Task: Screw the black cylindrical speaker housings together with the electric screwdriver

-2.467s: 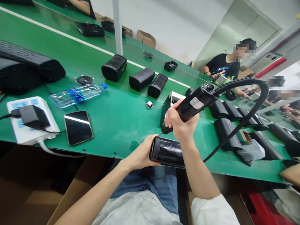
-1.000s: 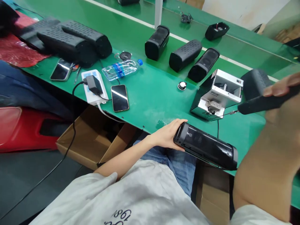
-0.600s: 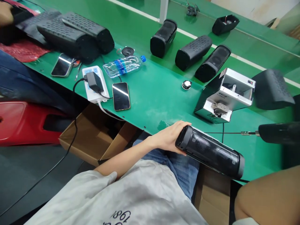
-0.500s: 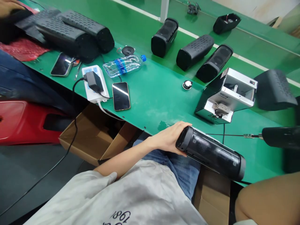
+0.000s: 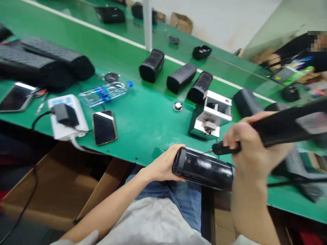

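My left hand (image 5: pixel 163 165) grips the left end of a black cylindrical speaker (image 5: pixel 203 168) lying across the near edge of the green bench (image 5: pixel 143 126). My right hand (image 5: pixel 251 149) is closed round a black electric screwdriver (image 5: pixel 281 127), whose bit points left and down at the speaker's top. A small silver screw feeder box (image 5: pixel 211 114) stands on the bench just behind the speaker.
Several black speakers (image 5: pixel 181 77) lie further back on the bench, with more at the far left and right. A phone (image 5: pixel 104 126), a white power strip with a charger (image 5: pixel 65 117), a water bottle (image 5: pixel 103 94) and a small round part (image 5: pixel 177 106) lie left. A cardboard box (image 5: pixel 61 183) sits below.
My right hand has swung the screwdriver back from the right and brought its bit down onto the speaker. The left hand kept hold of the speaker. The view shifted right.
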Demonstrator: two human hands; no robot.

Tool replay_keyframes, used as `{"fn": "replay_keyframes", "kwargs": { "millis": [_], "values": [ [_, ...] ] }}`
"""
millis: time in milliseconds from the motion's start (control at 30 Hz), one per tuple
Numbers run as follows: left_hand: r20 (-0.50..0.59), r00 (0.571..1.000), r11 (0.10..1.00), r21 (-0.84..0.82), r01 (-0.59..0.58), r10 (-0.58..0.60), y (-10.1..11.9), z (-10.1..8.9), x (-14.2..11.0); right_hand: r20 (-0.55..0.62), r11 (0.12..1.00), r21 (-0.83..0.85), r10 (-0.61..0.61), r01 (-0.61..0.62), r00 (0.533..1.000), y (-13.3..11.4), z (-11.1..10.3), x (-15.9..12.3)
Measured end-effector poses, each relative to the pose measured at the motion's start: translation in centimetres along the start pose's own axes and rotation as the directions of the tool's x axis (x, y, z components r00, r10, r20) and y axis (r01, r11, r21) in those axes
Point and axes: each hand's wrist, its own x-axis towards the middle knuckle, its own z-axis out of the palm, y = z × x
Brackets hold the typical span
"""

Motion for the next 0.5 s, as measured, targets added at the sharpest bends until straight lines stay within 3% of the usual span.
{"fn": "replay_keyframes", "kwargs": {
  "millis": [100,500],
  "values": [
    [0.022,0.998,0.998,-0.006,0.06,-0.06,0.2,-0.4,0.2,0.053,0.996,0.073,-0.047,0.044,0.997,0.7,1.0,-0.7],
    [0.031,0.991,0.991,0.0,0.132,-0.132,0.8,-0.6,0.3,0.116,0.992,0.126,-0.026,0.011,0.993,1.4,-0.5,-1.0]
  ]
}}
